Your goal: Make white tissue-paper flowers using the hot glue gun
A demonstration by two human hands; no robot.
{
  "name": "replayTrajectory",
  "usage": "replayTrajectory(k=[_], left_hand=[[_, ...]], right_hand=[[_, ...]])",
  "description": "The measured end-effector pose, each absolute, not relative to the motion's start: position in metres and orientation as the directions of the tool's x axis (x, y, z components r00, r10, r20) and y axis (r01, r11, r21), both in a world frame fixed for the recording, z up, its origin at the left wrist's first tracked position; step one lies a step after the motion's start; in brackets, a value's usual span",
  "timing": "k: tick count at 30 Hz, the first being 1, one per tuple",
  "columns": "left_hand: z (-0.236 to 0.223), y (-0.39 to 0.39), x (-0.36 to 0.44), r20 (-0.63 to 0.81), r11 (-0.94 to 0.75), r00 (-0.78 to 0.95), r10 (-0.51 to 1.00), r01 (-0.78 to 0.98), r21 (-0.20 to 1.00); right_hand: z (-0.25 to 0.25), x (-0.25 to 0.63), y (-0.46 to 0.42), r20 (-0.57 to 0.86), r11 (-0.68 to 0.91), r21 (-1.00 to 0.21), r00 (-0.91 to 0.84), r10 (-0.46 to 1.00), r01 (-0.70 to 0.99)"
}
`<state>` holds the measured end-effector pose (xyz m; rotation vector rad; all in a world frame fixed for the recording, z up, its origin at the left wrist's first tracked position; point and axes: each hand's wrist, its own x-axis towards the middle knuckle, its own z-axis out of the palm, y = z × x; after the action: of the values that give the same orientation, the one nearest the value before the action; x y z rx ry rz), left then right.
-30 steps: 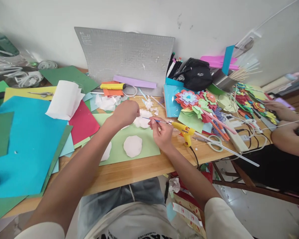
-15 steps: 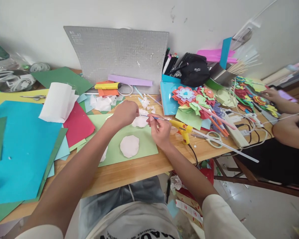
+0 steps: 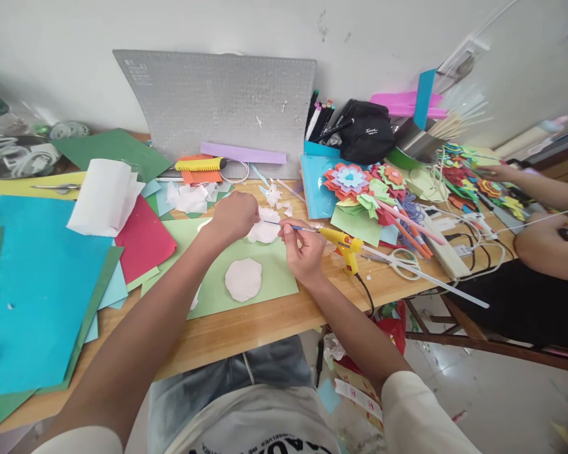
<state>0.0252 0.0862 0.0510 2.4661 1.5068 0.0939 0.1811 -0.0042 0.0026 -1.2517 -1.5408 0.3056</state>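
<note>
My left hand (image 3: 233,215) is closed on the edge of a white crumpled paper flower (image 3: 264,231) that lies on a light green sheet (image 3: 274,271). Fingers of my right hand (image 3: 303,250) pinch a thin blue-tipped stick (image 3: 288,226), whose point reaches the white flower. A round white paper cutout (image 3: 243,279) lies on the same green sheet, nearer to me. Just right of my right hand a yellow glue gun (image 3: 343,244) rests on the wooden table (image 3: 265,321).
Teal, red and green paper sheets (image 3: 38,277) cover the left side. A grey cutting mat (image 3: 218,107) leans on the wall. Scissors (image 3: 400,261), coloured paper flowers (image 3: 355,183), a black pouch (image 3: 366,139) and a power strip (image 3: 447,249) lie right. Another person's arms (image 3: 544,239) work at far right.
The view has drifted a little, so everything sits slightly further left. Both hands stay at the white flower with the stick against it.
</note>
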Motion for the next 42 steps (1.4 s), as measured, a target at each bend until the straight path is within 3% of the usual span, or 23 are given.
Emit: replayTrajectory(k=[7, 42], left_hand=[[0.0492, 0.0887, 0.0246, -0.073, -0.430, 0.459, 0.886, 0.869, 0.245], [0.0566, 0.0860, 0.0212, -0.048, -0.439, 0.465, 0.884, 0.860, 0.262]], right_hand=[[0.0048, 0.1791, -0.0055, 0.555, 0.444, -0.710, 0.045, 0.831, 0.546], [0.0027, 0.1781, 0.0015, 0.579, 0.444, -0.647, 0.020, 0.815, 0.620]])
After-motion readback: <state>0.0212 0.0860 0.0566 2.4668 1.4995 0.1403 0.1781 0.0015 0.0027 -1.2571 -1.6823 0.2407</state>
